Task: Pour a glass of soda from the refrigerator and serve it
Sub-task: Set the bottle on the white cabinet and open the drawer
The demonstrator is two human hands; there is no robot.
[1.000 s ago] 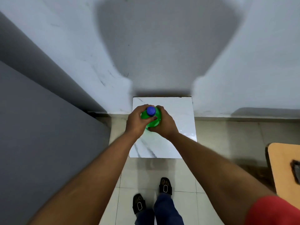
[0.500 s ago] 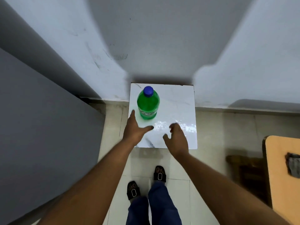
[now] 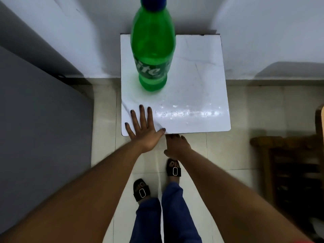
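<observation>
A green soda bottle (image 3: pixel 152 50) with a blue cap stands upright on the left half of a small white marble-topped table (image 3: pixel 196 88) set against the wall. My left hand (image 3: pixel 142 128) lies flat and open on the table's front left corner, fingers spread, well short of the bottle. My right hand (image 3: pixel 176 145) hangs just below the table's front edge with its fingers curled down, and nothing shows in it. No glass is in view.
A grey refrigerator side (image 3: pixel 40 120) rises at the left. A wooden piece of furniture (image 3: pixel 289 163) stands at the right edge. My sandalled feet (image 3: pixel 157 181) stand on pale floor tiles in front of the table.
Both hands let go of the bottle and drew back toward me. The left hand has settled flat on the table corner, the right dropped below the edge. The view has moved closer and lower.
</observation>
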